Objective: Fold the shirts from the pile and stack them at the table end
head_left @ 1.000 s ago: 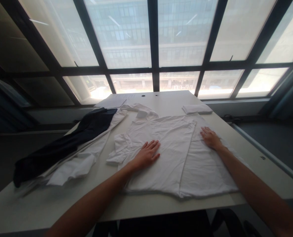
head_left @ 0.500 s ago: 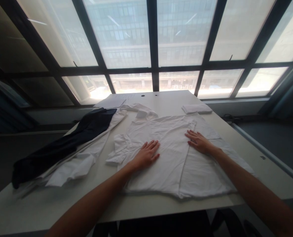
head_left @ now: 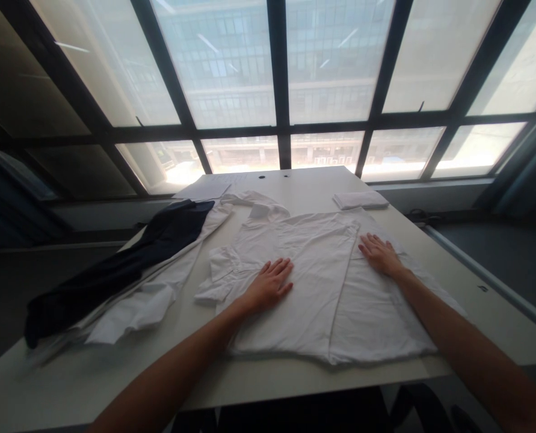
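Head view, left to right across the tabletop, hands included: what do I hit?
Dark garment → left hand → right hand → small dark mark on the table. White garment lies under both hands, so it gets no slot.

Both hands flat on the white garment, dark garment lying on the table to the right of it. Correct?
One error: the dark garment lies on the table to the left of the white garment, as the head view shows. The left hand and right hand are both flat on the white one, as you say.
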Motion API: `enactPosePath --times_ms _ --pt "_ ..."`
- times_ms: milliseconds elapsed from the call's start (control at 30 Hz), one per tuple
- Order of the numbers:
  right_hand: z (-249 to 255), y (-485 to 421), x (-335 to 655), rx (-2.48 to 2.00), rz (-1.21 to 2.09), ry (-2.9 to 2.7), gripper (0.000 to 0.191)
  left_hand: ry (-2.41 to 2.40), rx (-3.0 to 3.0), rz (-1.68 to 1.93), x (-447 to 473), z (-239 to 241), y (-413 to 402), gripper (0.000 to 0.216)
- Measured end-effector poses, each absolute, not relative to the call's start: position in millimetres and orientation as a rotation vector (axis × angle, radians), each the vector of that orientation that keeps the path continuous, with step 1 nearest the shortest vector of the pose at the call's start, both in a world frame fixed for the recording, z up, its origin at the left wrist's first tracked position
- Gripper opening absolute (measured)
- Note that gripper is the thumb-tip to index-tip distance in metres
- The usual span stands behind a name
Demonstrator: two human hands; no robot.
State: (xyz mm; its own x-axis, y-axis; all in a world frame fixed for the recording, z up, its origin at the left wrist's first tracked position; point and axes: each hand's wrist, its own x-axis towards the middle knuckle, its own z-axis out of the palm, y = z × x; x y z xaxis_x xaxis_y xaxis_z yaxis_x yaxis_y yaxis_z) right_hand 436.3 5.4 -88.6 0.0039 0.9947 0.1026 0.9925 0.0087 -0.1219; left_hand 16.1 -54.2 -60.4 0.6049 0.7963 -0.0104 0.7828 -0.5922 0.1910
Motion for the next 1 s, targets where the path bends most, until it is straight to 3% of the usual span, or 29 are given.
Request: enactPosePath --times_ms 467,833,1000 --pt "-102 7 448 -2.175 -0.201 -1.585 0.061 1.322 2.658 0.104 16 -58 -55 0.061" --pt "-74 -3 411 -1.466 0.034 -2.34 0.062 1.416 2.649 0.107 18 -60 -55 0.057" --pt "-75 -5 404 -1.523 0.131 -2.471 0.058 1.405 2.633 0.104 16 -61 -54 0.059"
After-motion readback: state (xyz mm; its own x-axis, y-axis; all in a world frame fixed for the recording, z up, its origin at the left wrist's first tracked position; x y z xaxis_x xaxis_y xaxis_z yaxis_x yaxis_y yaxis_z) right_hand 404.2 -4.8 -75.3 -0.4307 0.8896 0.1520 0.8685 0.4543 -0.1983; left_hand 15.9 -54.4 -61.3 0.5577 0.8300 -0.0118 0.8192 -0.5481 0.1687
